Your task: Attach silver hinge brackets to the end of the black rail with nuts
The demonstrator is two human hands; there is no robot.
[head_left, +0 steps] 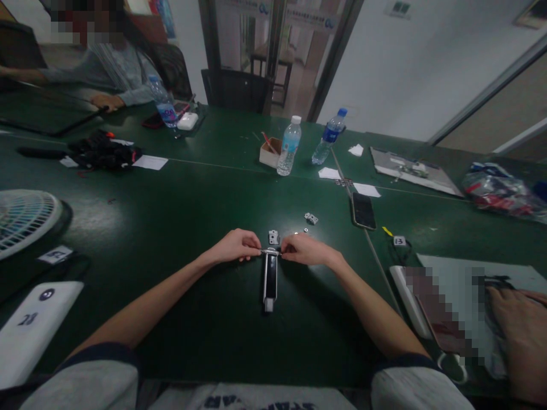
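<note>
A long narrow black-and-silver device (pixel 270 280) lies lengthwise on the green table (pixel 179 228) in front of me. Both my hands meet at its far end. My left hand (pixel 236 246) is closed in a pinch on a thin silver piece at that end. My right hand (pixel 304 249) pinches the same end from the other side. What the fingertips hold is too small to name. A small white bracket (pixel 273 236) lies just beyond the hands, and another small metal bracket (pixel 311 218) lies farther right.
A phone (pixel 363 210), two water bottles (pixel 289 146) and a small box (pixel 269 152) lie beyond. A fan (pixel 25 219) is at the left, a white pack (pixel 29 330) near it. Another person's hand (pixel 519 336) rests at the right; a person sits far left.
</note>
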